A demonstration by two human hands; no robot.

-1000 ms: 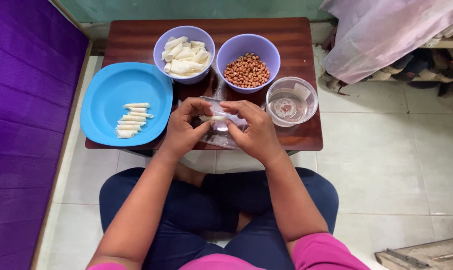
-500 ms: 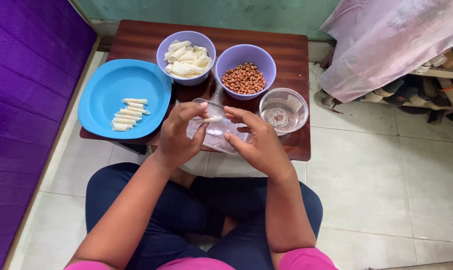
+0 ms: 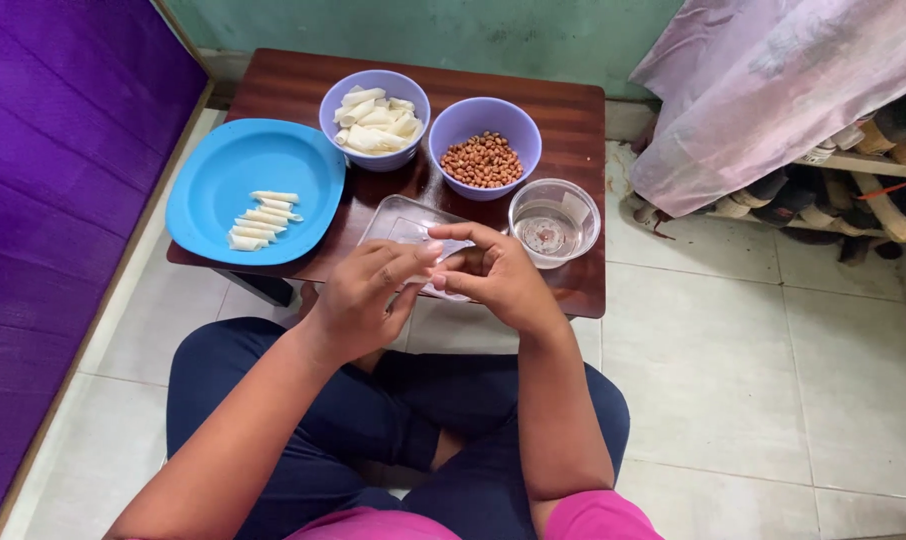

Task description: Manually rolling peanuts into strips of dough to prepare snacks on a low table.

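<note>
- Over the clear tray (image 3: 398, 218) on the table (image 3: 573, 120), our left hand (image 3: 358, 300) and right hand (image 3: 498, 280) pinch one small white wrapper (image 3: 451, 252) together, both grips closed on it.
- Beside them the blue plate (image 3: 213, 180) keeps the rolled pieces (image 3: 261, 220) in a row.

Your left hand (image 3: 361, 300) and right hand (image 3: 493, 275) cover whatever you pinch between the fingertips, too small to tell | near edge of the clear tray (image 3: 403, 220) hidden behind both hands | shelf (image 3: 873, 165) contents half under the pink cloth (image 3: 773, 90), cut off at right edge
</note>
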